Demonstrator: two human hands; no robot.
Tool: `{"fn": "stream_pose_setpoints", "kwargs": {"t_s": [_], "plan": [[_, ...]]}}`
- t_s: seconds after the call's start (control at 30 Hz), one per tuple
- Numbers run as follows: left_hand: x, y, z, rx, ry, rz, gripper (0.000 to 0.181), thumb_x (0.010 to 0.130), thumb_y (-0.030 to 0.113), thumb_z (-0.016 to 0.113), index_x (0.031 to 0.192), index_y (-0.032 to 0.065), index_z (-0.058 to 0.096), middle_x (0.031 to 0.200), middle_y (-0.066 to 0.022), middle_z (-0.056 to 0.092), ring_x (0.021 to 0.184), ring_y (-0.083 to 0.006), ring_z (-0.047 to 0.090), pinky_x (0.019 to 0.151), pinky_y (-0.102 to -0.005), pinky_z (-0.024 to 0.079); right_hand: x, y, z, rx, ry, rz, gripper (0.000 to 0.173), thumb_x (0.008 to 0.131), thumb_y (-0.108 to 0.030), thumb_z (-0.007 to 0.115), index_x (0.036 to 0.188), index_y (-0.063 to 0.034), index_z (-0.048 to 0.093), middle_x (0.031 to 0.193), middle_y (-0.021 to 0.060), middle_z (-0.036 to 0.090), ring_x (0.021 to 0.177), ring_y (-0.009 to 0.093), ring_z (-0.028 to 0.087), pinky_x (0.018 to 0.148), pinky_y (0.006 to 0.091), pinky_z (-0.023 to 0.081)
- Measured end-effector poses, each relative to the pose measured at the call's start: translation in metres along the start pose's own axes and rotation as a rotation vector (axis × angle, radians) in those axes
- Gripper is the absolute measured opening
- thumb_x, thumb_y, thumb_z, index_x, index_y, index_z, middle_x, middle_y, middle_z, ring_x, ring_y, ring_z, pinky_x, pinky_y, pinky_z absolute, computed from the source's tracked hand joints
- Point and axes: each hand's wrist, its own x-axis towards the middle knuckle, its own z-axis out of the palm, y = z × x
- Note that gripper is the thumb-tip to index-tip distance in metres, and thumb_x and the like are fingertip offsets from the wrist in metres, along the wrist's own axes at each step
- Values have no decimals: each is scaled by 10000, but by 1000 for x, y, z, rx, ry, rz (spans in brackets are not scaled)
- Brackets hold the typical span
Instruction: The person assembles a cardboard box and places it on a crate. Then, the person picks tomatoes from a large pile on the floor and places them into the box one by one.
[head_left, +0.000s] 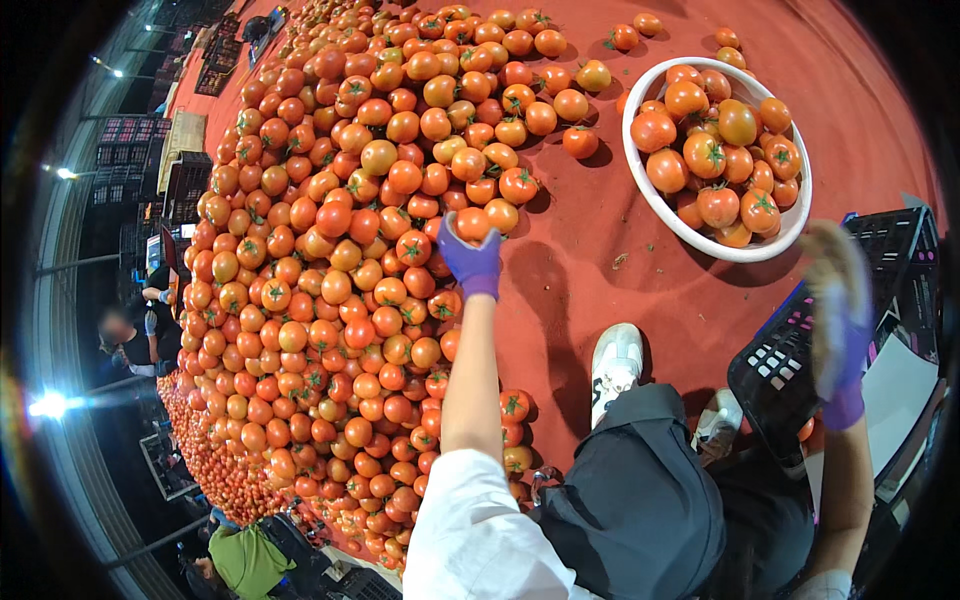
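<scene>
My left hand, in a purple glove, is at the near edge of a large heap of tomatoes. Its thumb and fingers curl around the sides of an orange-red tomato. Off to the right, my right hand is blurred by motion above a black plastic crate. Its glove is purple with a brownish palm side; whether anything is in it cannot be told. A white oval basin of tomatoes, some with green calyxes, stands between the heap and the crate.
Loose tomatoes lie on the red ground sheet beyond the heap. My white shoes rest on the sheet. A pale sheet or panel lies by the crate. A co-worker and stacked crates appear at far left.
</scene>
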Motion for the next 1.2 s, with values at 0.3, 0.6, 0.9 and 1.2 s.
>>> {"fn": "stream_pose_setpoints", "kwargs": {"t_s": [0.3,0.6,0.9,1.2], "plan": [[-14,76,11,-65,-425,150,987,645,313,861,1412,5,321,1382,-233,415,1280,-346,424,1046,-421,382,22,0,77,374,-577,441,578,840,-308,698,1295,-57,445,1188,99,505,1056,160,543,849,346,531],[-15,-10,58,-94,-98,-171,773,595,134,834,1257,15,453,1194,-175,524,1074,-339,543,932,-414,456,-19,0,-46,-206,159,89,743,666,-153,664,1365,-80,421,1265,92,489,1113,202,540,969,310,435],[-56,140,20,-487,-255,101,825,603,106,848,1306,43,420,1288,-116,472,1163,-235,498,1000,-367,424,-83,174,-280,-271,578,172,589,895,-231,645,1397,-57,390,1292,112,483,1158,195,504,1026,294,358],[-52,212,62,-538,-442,142,900,602,129,854,1360,24,382,1358,-117,432,1223,-229,465,1016,-355,419,-97,239,-285,152,671,418,634,845,-335,700,1353,-71,427,1202,69,539,1046,155,541,868,267,447]]}}
